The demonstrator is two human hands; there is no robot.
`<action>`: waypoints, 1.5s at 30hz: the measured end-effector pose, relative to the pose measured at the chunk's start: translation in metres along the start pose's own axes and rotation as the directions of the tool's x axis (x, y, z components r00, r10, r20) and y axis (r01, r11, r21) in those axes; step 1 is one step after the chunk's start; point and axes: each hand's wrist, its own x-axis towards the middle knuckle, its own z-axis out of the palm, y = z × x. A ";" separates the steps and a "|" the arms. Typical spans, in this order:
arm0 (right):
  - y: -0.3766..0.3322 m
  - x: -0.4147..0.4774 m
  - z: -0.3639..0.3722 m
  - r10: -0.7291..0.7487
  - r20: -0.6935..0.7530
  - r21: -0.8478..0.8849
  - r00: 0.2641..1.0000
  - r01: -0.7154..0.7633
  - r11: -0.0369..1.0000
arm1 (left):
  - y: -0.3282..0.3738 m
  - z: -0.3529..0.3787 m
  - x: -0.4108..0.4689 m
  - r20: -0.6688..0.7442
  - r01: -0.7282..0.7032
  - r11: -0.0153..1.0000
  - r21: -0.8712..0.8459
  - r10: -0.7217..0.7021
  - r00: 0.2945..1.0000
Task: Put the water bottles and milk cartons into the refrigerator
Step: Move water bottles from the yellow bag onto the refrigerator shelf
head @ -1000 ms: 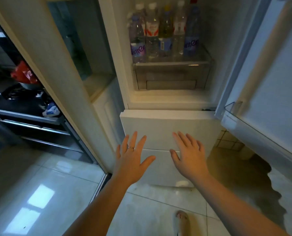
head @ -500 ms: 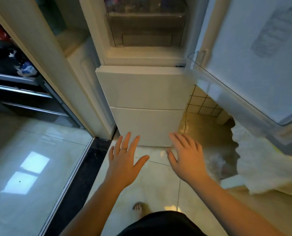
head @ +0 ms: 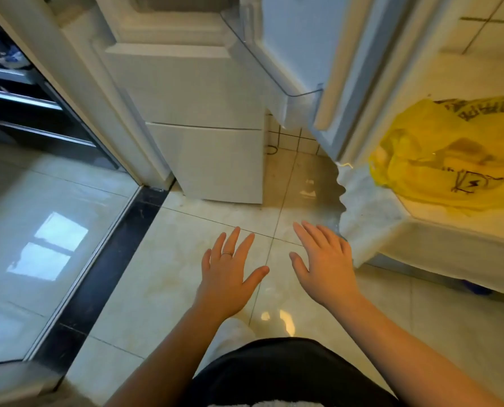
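The white refrigerator [head: 203, 113] stands ahead with its lower drawers closed and its upper door [head: 300, 54] swung open to the right. No bottles or cartons show in the head view now. My left hand [head: 230, 274] hovers over the floor tiles with fingers spread and a ring on one finger, holding nothing. My right hand [head: 324, 259] hovers beside it, fingers straight, also holding nothing. A yellow plastic bag [head: 439, 160] lies on a white surface at the right; its contents are hidden.
A white cloth-covered surface [head: 421, 230] juts in at the right, close to my right hand. A sliding-door track [head: 104, 259] runs along the floor at the left, with glossy tiles beyond. Dark shelves [head: 24, 98] sit at the far left.
The view has tilted down and swung right: the shelf of bottles in the refrigerator has left the frame, and the yellow bag has come into view. Both hands stay spread and hold nothing.
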 end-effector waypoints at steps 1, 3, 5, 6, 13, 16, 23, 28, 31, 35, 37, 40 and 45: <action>0.012 -0.011 -0.005 0.018 -0.001 0.006 1.000 -0.018 1.000 | 0.015 0.004 -0.005 0.009 -0.013 1.000 0.009 0.013 1.000; 0.038 -0.030 -0.014 0.055 -0.008 0.010 0.998 -0.054 0.998 | 0.043 0.009 -0.010 0.017 -0.053 0.998 0.018 0.053 0.998; 0.062 -0.044 -0.020 0.096 -0.020 0.011 0.995 -0.096 0.995 | 0.069 0.015 -0.011 0.023 -0.110 0.994 0.022 0.110 0.994; 0.072 -0.050 -0.023 0.119 -0.028 0.012 0.993 -0.118 0.993 | 0.081 0.019 -0.010 0.027 -0.139 0.990 0.024 0.138 0.990; 0.132 -0.077 -0.042 0.275 -0.097 0.037 0.956 -0.273 0.961 | 0.156 0.047 0.013 0.074 -0.355 0.934 0.047 0.351 0.934; 0.164 -0.083 -0.058 0.337 -0.168 0.023 0.926 -0.338 0.941 | 0.193 0.053 0.033 0.091 -0.433 0.901 0.035 0.428 0.899; 0.250 -0.063 -0.090 0.474 -0.174 0.044 0.863 -0.474 0.879 | 0.284 0.057 0.097 0.082 -0.549 0.836 -0.008 0.547 0.833; 0.307 -0.027 -0.111 0.490 -0.169 0.066 0.855 -0.487 0.871 | 0.339 0.053 0.148 0.061 -0.566 0.824 -0.025 0.566 0.822; 0.342 0.004 -0.123 0.480 -0.203 0.062 0.854 -0.478 0.876 | 0.369 0.052 0.184 0.055 -0.564 0.825 -0.022 0.565 0.824; 0.390 0.042 -0.135 0.465 -0.194 0.060 0.864 -0.462 0.885 | 0.405 0.055 0.235 0.045 -0.528 0.849 -0.024 0.529 0.848; 0.413 0.061 -0.139 0.455 -0.166 0.061 0.875 -0.452 0.890 | 0.419 0.056 0.259 0.019 -0.497 0.867 -0.021 0.498 0.867; 0.442 0.086 -0.144 0.415 -0.158 0.054 0.896 -0.411 0.910 | 0.434 0.057 0.288 -0.004 -0.452 0.892 0.015 0.452 0.892; 0.471 0.138 -0.153 0.345 -0.177 0.067 0.922 -0.338 0.939 | 0.449 0.053 0.321 0.031 -0.370 0.928 0.037 0.369 0.929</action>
